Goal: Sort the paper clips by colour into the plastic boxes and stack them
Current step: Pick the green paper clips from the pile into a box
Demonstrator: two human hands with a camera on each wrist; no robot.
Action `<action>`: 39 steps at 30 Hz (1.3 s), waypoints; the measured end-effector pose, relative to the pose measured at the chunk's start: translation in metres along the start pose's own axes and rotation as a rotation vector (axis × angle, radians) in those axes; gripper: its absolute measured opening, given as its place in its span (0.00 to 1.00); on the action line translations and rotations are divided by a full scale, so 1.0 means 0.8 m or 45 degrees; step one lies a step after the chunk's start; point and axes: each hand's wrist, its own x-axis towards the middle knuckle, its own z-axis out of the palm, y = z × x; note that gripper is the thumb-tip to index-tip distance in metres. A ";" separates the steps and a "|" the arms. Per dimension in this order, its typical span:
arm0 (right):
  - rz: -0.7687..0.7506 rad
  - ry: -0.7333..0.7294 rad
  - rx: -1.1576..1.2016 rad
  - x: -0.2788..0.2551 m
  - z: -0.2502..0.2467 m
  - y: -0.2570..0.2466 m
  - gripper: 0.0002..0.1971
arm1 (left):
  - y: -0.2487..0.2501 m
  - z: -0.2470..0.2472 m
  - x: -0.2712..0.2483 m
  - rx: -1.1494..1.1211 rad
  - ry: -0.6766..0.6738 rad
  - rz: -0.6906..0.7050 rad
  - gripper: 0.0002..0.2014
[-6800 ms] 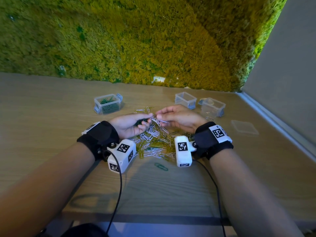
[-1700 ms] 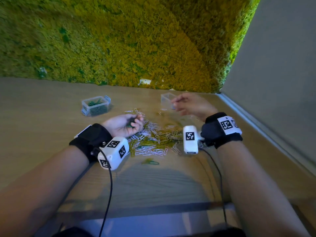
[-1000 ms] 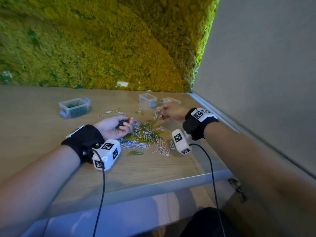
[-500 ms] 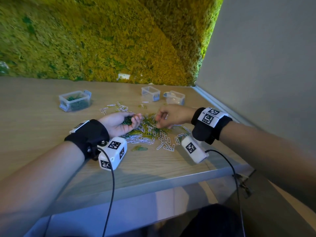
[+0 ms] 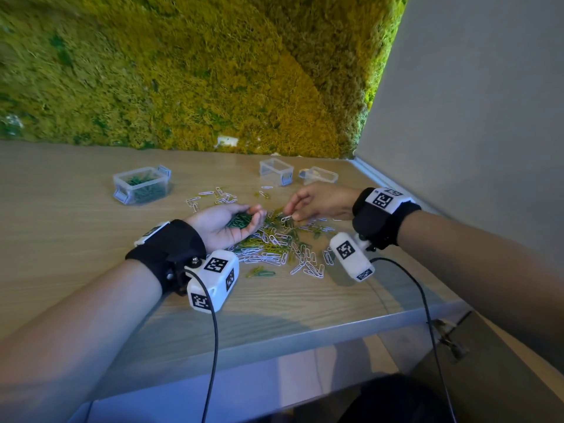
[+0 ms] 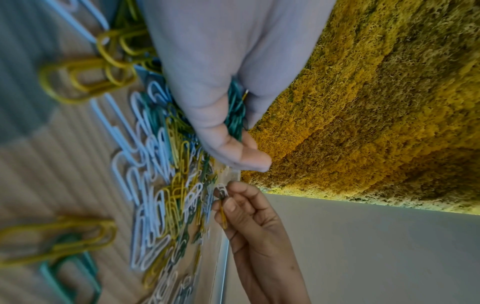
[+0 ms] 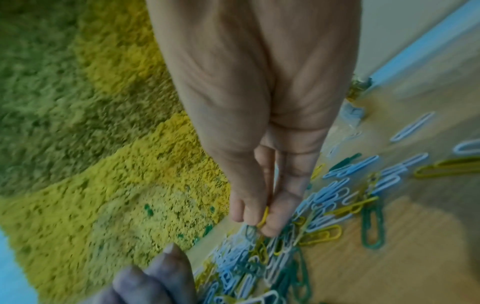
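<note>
Item 1: left hand (image 5: 227, 222), palm up, resting on the light wood-grain desk (image 5: 76, 233). Grip cupped, fingers curled round a small bunch of green paper clips (image 5: 241, 220); same bunch seen in left wrist view between palm & fingers (image 6: 235, 111).

Item 2: right hand (image 5: 317, 203), lowered over the mixed heap of white, yellow & green paper clips (image 5: 274, 248). Grip pressed together, thumb & fingertips pinching one yellow paper clip (image 7: 263, 216); clip also seen in left wrist view (image 6: 223, 214). Fingertips are at the heap's far side, just beside the left hand's fingers.

Item 3: clear plastic box w/ blue-grey latches holding green clips (image 5: 141, 184), far left of heap, well apart from both hands, lid off.

Item 4: clear plastic box, open, contents not made out (image 5: 276, 170), behind heap.

Item 5: second clear plastic box (image 5: 319, 175), just right of item 4, near desk's right edge; something yellowish inside, too small to tell.

Item 6: stray pair, one green & one yellow clip (image 5: 261, 272), near side of heap.

Misc.: a few white clips are scattered between heap & green-clip box. Moss-covered wall panel (image 5: 198, 71) behind desk; plain grey wall (image 5: 473, 102) at right. Black wrist straps w/ white camera units are worn on both wrists.
</note>
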 end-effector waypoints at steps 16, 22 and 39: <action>0.600 -0.057 0.570 -0.006 0.005 -0.009 0.14 | -0.002 0.005 -0.007 0.066 0.032 0.033 0.12; 0.251 0.284 -0.576 -0.023 0.001 -0.012 0.10 | -0.003 0.007 -0.007 0.047 0.041 0.034 0.13; 0.126 0.039 -0.621 0.004 0.038 -0.021 0.05 | -0.004 0.009 -0.012 0.074 0.030 0.029 0.12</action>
